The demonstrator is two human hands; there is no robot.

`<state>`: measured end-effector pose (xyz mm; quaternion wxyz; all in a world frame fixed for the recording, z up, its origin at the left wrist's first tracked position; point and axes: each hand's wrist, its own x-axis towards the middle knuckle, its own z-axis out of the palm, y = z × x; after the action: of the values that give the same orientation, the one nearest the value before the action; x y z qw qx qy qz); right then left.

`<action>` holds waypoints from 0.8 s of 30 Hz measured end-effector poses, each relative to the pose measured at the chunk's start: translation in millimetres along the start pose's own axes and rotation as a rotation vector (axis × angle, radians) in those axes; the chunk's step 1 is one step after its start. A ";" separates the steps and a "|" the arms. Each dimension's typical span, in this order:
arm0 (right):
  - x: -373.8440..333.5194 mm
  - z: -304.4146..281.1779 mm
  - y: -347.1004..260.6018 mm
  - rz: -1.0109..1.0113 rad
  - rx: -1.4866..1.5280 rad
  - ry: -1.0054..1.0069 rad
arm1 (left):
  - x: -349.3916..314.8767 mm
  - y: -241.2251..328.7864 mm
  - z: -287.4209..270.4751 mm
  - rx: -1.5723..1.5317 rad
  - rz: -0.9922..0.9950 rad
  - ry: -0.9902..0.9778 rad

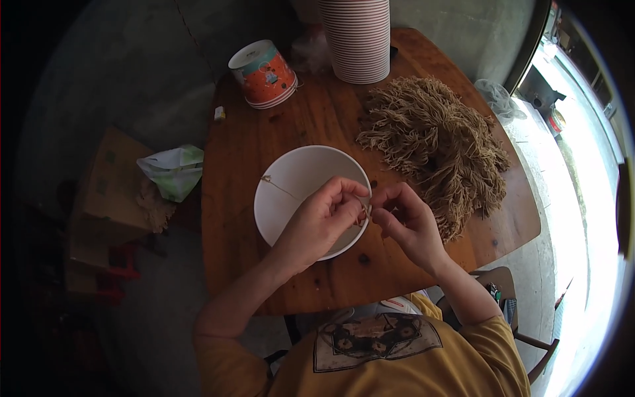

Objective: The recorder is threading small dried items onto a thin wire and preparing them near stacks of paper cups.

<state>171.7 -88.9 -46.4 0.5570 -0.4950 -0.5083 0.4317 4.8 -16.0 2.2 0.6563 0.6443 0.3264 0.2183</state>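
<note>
A white round tub (278, 208) stands on the wooden table in front of me. A thin tan cord (284, 190) crosses its opening, with a small knotted tuft at the tub's left rim. My left hand (329, 213) is closed over the tub, thumb and fingers pinching the cord. At the tub's right rim, my right hand (408, 223) is also closed in a pinch, its fingertips almost meeting the left ones at a short bit of the cord. The fingers partly hide that bit. Beyond my right hand lies a big heap of tan twisted yarn (436, 142).
A tall stack of white paper tubs (357, 43) stands at the table's (317, 109) far edge. Left of it, an orange and teal printed tub (266, 76) sits upside down. A small white and yellow item (219, 113) lies by the left edge. Cardboard boxes (109, 192) are at the left.
</note>
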 end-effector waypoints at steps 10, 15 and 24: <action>1.6 -0.6 2.9 -0.002 -0.014 0.029 | 2.9 2.6 0.3 0.281 0.077 0.010; -0.2 -1.8 1.5 -0.029 -0.069 0.024 | 1.9 1.9 1.7 0.402 0.123 0.013; 1.1 -0.8 -14.0 -0.319 -0.472 0.060 | -2.6 -0.3 7.7 0.445 0.185 0.075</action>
<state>172.3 -89.8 -32.4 0.5022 -0.5371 -0.6496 0.1936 8.4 -23.3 1.9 0.4629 0.7916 0.3302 0.2237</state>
